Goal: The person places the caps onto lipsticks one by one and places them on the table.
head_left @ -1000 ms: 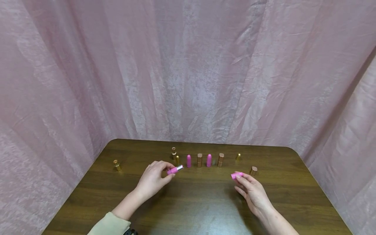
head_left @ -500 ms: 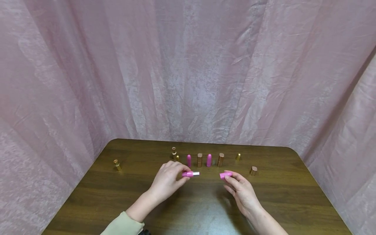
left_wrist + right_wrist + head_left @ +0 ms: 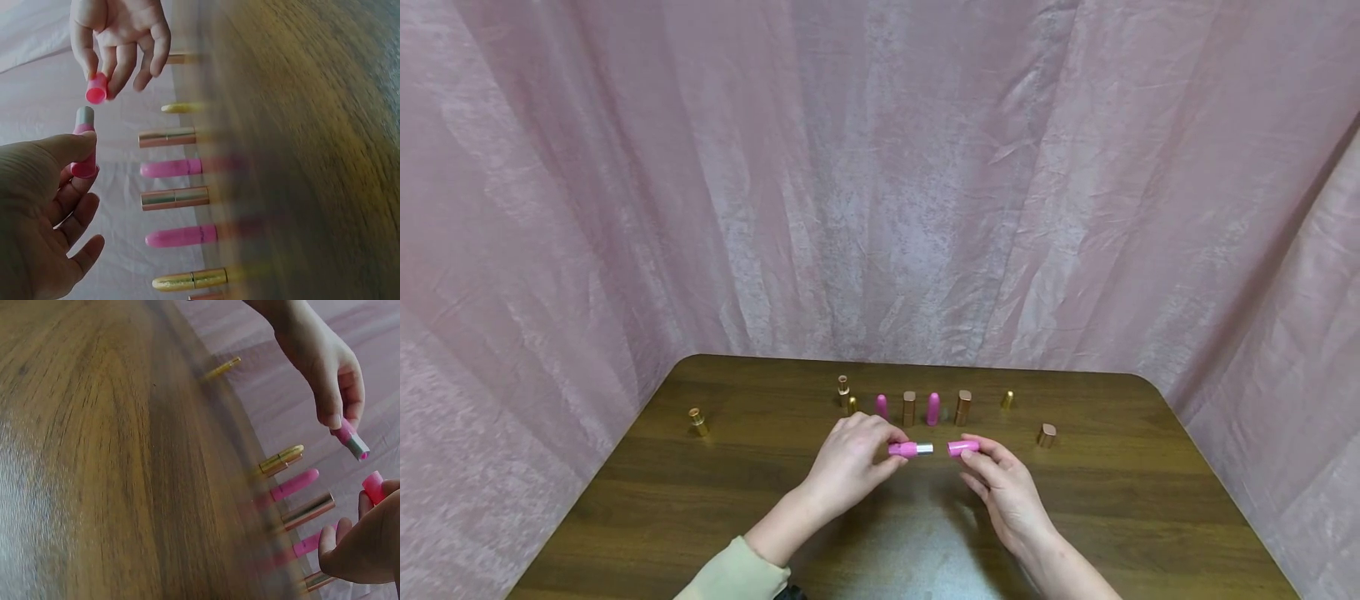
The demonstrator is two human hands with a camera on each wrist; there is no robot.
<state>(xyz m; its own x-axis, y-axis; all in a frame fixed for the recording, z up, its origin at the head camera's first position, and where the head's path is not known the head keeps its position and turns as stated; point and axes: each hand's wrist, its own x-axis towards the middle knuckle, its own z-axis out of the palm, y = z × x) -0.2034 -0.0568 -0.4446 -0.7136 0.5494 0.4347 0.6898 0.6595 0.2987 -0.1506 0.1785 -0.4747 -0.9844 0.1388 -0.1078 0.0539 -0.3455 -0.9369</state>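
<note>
In the head view my left hand point(image 3: 852, 463) pinches an uncapped pink lipstick point(image 3: 905, 449) between thumb and fingers. Its silver inner tube point(image 3: 924, 448) points right. Facing it, my right hand point(image 3: 1009, 493) holds the matching pink lipstick cap point(image 3: 958, 448) between thumb and fingertips. A small gap separates tube and cap, and both are held above the table. The left wrist view shows the hollow end of the cap point(image 3: 96, 94) turned toward the silver tube point(image 3: 85, 116). A bit of pink shows inside the tube point(image 3: 359, 448) in the right wrist view.
Behind the hands, a row of closed lipsticks stands on the wooden table point(image 3: 625, 500), pink point(image 3: 933, 409) and rose-gold point(image 3: 963, 407) among them. An uncapped gold lipstick point(image 3: 698, 422) stands far left. A gold cap point(image 3: 1007, 400) and a rose-gold cap point(image 3: 1047, 434) stand right. Pink curtains surround the table.
My left hand has moved right with the lipstick, which has turned level. My right hand has moved left with the cap, so the two pieces are much closer together.
</note>
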